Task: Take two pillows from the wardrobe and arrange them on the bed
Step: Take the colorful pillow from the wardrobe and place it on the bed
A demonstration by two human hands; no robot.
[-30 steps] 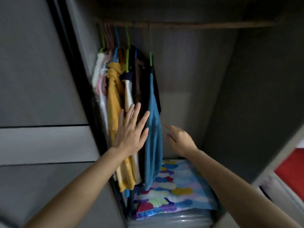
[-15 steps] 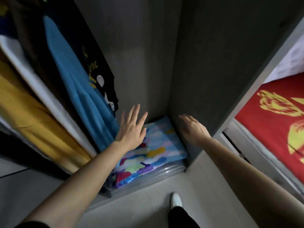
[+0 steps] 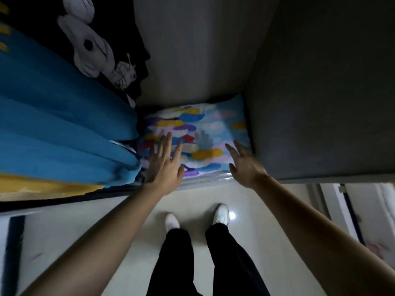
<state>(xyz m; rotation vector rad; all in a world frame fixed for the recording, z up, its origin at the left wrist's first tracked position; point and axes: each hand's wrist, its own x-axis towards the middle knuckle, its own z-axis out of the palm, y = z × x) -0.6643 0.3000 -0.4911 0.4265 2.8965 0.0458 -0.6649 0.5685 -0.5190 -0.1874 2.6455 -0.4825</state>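
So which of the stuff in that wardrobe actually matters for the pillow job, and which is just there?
Part of the job:
colourful pillow on the wardrobe floor
left hand, open, reaching for it
right hand, open, at its right edge

Just there:
blue garment
black printed shirt
yellow garment

The pillow at the bottom of the wardrobe carries a light blue cover patterned with cloud-like blobs in yellow, purple, red, white and darker blue. The wardrobe walls are grey. Beside the pillow hangs a plain blue garment, with a yellow garment at its edge and a black shirt bearing a white print. The floor is glossy pale cream. The shoes are white, the trousers black.
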